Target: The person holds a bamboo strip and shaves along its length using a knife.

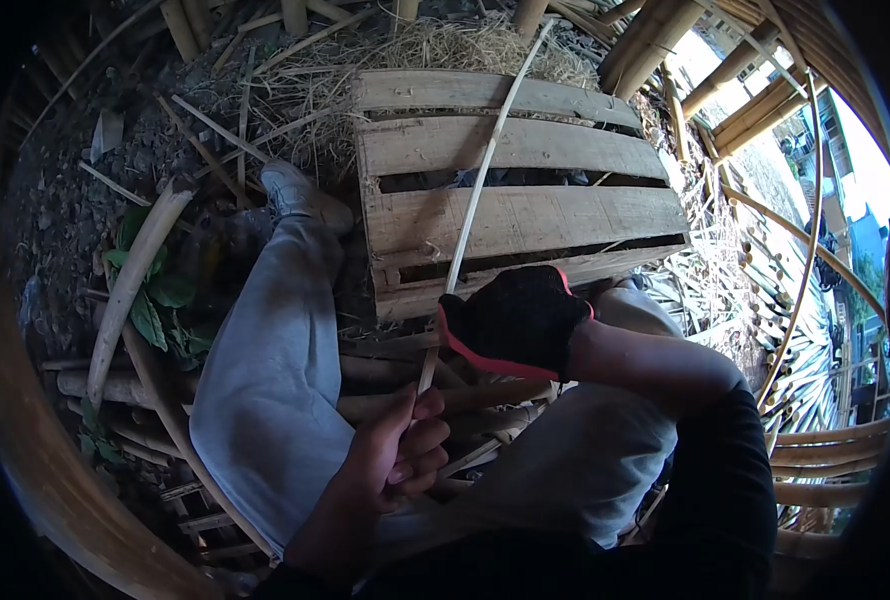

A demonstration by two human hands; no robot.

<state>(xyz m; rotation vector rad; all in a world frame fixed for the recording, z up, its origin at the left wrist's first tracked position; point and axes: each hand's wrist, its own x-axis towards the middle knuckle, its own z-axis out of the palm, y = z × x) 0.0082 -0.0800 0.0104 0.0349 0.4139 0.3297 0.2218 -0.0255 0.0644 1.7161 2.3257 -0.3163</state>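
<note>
A long, thin, pale bamboo strip [482,165] runs from between my hands up across the wooden crate [525,215]. My left hand [402,455] is bare and closed, with thumb and curled fingers pinching the strip's lower end. Just above it, my right hand [515,318] wears a black glove with a red edge and is closed around the strip near the crate's front edge. The glove's back hides the right fingers, so I cannot tell whether they hold anything else. The strip slants up and to the right.
The slatted crate stands between my legs, with dry straw [465,50] behind it. A broken bamboo piece [140,285] and green leaves [160,310] lie at left. Bamboo poles [655,45] rise at upper right, and many cut bamboo lengths [815,370] lie in sunlight at right.
</note>
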